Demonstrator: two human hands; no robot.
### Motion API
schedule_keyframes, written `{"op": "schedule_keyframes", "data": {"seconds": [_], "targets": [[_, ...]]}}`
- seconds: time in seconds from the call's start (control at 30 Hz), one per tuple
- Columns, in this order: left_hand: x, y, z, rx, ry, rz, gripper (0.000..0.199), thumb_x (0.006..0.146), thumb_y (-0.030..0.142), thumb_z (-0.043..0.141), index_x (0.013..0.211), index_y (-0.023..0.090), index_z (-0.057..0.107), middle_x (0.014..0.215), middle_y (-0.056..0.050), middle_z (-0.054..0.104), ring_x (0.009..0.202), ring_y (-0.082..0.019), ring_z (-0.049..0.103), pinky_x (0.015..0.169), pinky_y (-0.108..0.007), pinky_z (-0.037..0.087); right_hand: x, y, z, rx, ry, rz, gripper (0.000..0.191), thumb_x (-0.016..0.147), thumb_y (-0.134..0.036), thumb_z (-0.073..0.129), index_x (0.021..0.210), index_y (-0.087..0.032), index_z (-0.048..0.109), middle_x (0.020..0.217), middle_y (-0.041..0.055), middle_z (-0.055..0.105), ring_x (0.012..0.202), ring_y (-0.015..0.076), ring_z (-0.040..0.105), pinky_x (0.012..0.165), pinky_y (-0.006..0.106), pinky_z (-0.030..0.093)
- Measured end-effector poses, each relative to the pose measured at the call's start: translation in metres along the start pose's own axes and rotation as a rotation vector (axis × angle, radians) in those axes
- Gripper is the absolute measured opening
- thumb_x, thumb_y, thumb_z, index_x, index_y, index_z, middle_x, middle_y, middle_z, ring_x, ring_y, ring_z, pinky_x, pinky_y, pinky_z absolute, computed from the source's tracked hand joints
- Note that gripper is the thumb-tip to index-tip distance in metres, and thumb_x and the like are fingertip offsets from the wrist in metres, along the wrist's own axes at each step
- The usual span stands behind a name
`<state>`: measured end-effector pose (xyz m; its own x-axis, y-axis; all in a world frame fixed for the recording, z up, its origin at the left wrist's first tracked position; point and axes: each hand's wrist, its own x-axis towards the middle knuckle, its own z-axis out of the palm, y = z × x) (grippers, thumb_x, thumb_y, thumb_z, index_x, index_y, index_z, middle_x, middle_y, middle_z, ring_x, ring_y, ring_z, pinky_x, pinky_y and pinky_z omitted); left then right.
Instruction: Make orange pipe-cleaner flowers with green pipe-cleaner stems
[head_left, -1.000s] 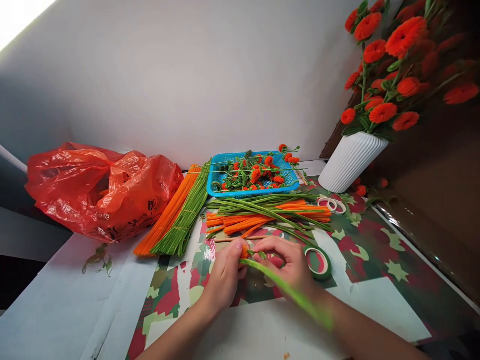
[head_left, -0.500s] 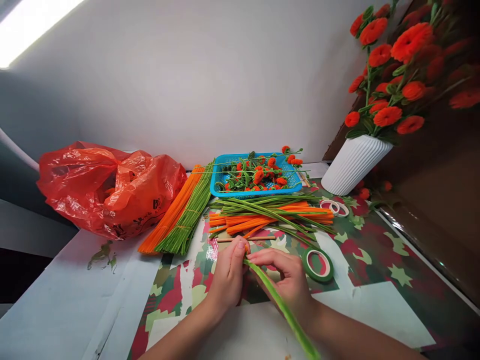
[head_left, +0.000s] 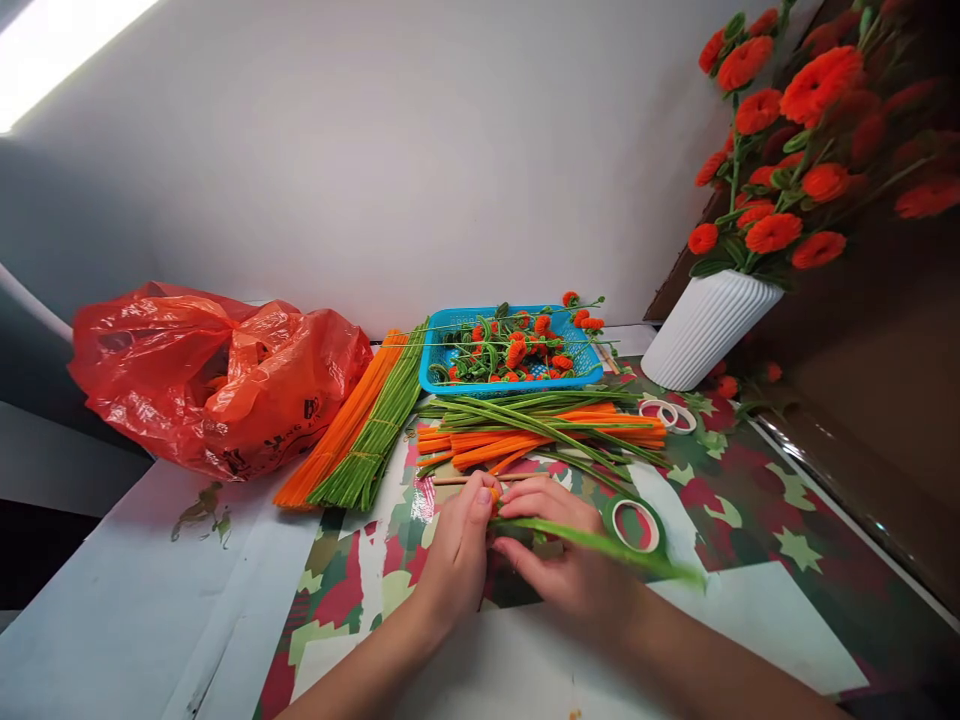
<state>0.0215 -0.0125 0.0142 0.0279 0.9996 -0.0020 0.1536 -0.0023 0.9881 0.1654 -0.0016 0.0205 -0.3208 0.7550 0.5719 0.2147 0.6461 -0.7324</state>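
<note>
My left hand (head_left: 456, 550) is closed in a pinch on a small orange fuzzy piece (head_left: 494, 497), mostly hidden by the fingers. From that spot a green pipe cleaner (head_left: 611, 543) runs out to the right, its far end smeared by motion. My right hand (head_left: 574, 580) is curled around it, with the fingers above and the thumb below, close against my left hand. Just beyond both hands lie loose green pipe cleaners (head_left: 525, 408) and orange pipe cleaners (head_left: 615, 428). A roll of green tape (head_left: 655, 520) lies right behind my right hand.
A blue basket (head_left: 431, 350) holds several small orange flowers. Left of it lie an orange bundle (head_left: 337, 420), a green bundle (head_left: 371, 440) and a red plastic bag (head_left: 225, 380). A white vase (head_left: 709, 330) with orange flowers (head_left: 775, 232) stands at right, near two white tape rings (head_left: 679, 418).
The green pipe cleaner has swung from pointing down toward me to pointing right. My right hand has turned, its thumb now below the strand. My left hand stays nearly still.
</note>
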Motion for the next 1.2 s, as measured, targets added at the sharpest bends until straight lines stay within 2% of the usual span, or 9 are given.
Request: {"op": "schedule_keyframes", "data": {"seconds": [0.13, 0.23, 0.3, 0.47, 0.7, 0.8, 0.93, 1.1, 1.2], "targets": [[-0.001, -0.002, 0.000, 0.020, -0.082, 0.000, 0.039, 0.094, 0.050, 0.031, 0.077, 0.020, 0.050, 0.069, 0.000, 0.050, 0.061, -0.016, 0.043, 0.054, -0.026, 0.032, 0.003, 0.007, -0.008, -0.092, -0.085, -0.194, 0.017, 0.084, -0.009, 0.058, 0.091, -0.022, 0.066, 0.088, 0.0059, 0.072, 0.085, 0.0180, 0.067, 0.078, 0.031, 0.055], [-0.001, -0.003, -0.001, 0.056, -0.092, 0.016, 0.038, 0.094, 0.049, 0.031, 0.076, 0.021, 0.048, 0.068, 0.000, 0.048, 0.060, -0.015, 0.042, 0.053, -0.026, 0.030, 0.003, 0.010, -0.010, -0.112, -0.132, -0.212, 0.018, 0.085, -0.009, 0.055, 0.091, -0.022, 0.065, 0.084, 0.0052, 0.073, 0.081, 0.0177, 0.068, 0.076, 0.030, 0.055], [-0.001, -0.002, -0.002, 0.085, -0.106, 0.034, 0.038, 0.095, 0.047, 0.029, 0.076, 0.021, 0.047, 0.068, 0.000, 0.048, 0.060, -0.015, 0.042, 0.055, -0.027, 0.031, 0.001, 0.010, -0.009, -0.083, -0.120, -0.142, 0.015, 0.085, -0.011, 0.056, 0.088, -0.022, 0.065, 0.083, 0.0045, 0.073, 0.079, 0.0174, 0.069, 0.075, 0.030, 0.055], [-0.001, 0.003, -0.003, 0.194, -0.113, 0.125, 0.034, 0.097, 0.040, 0.026, 0.077, 0.021, 0.047, 0.069, 0.000, 0.051, 0.062, -0.016, 0.044, 0.060, -0.028, 0.033, 0.001, 0.002, -0.007, -0.017, -0.049, 0.235, 0.007, 0.079, -0.016, 0.065, 0.074, -0.021, 0.068, 0.073, 0.0016, 0.073, 0.067, 0.0158, 0.068, 0.065, 0.026, 0.052], [0.000, 0.001, -0.006, 0.330, -0.159, 0.156, 0.029, 0.096, 0.036, 0.029, 0.077, 0.022, 0.045, 0.069, 0.000, 0.050, 0.063, -0.018, 0.046, 0.060, -0.028, 0.033, 0.008, -0.004, -0.018, 0.188, -0.160, 0.596, 0.007, 0.076, -0.021, 0.067, 0.070, -0.019, 0.070, 0.070, 0.0014, 0.071, 0.064, 0.0155, 0.064, 0.055, 0.023, 0.048], [0.002, 0.002, -0.009, 0.348, -0.206, 0.145, 0.030, 0.096, 0.037, 0.029, 0.076, 0.022, 0.047, 0.068, 0.000, 0.051, 0.061, -0.017, 0.045, 0.059, -0.028, 0.032, 0.008, -0.001, -0.019, 0.236, -0.174, 0.640, 0.007, 0.075, -0.024, 0.068, 0.071, -0.019, 0.070, 0.070, 0.0014, 0.069, 0.064, 0.0154, 0.063, 0.054, 0.023, 0.048], [0.003, 0.007, -0.010, 0.287, -0.249, 0.140, 0.035, 0.096, 0.038, 0.028, 0.079, 0.021, 0.053, 0.069, -0.001, 0.057, 0.062, -0.018, 0.049, 0.061, -0.028, 0.035, 0.005, 0.001, -0.014, 0.167, -0.091, 0.588, 0.008, 0.076, -0.024, 0.066, 0.070, -0.019, 0.069, 0.071, 0.0021, 0.069, 0.065, 0.0157, 0.063, 0.056, 0.024, 0.049], [0.003, 0.008, -0.012, 0.191, -0.307, 0.131, 0.035, 0.097, 0.036, 0.031, 0.115, 0.020, 0.056, 0.099, -0.009, 0.069, 0.089, -0.022, 0.061, 0.080, -0.032, 0.043, 0.003, 0.000, -0.007, 0.085, -0.043, 0.535, 0.009, 0.077, -0.023, 0.065, 0.068, -0.019, 0.066, 0.067, 0.0008, 0.065, 0.064, 0.0147, 0.060, 0.060, 0.025, 0.049], [0.003, 0.007, -0.013, 0.197, -0.299, 0.132, 0.037, 0.096, 0.035, 0.033, 0.124, 0.020, 0.053, 0.109, -0.011, 0.068, 0.099, -0.025, 0.061, 0.088, -0.035, 0.043, 0.002, 0.002, -0.004, 0.225, -0.053, 0.612, 0.012, 0.077, -0.027, 0.064, 0.068, -0.019, 0.062, 0.065, -0.0001, 0.061, 0.060, 0.0138, 0.059, 0.055, 0.024, 0.047]]}}
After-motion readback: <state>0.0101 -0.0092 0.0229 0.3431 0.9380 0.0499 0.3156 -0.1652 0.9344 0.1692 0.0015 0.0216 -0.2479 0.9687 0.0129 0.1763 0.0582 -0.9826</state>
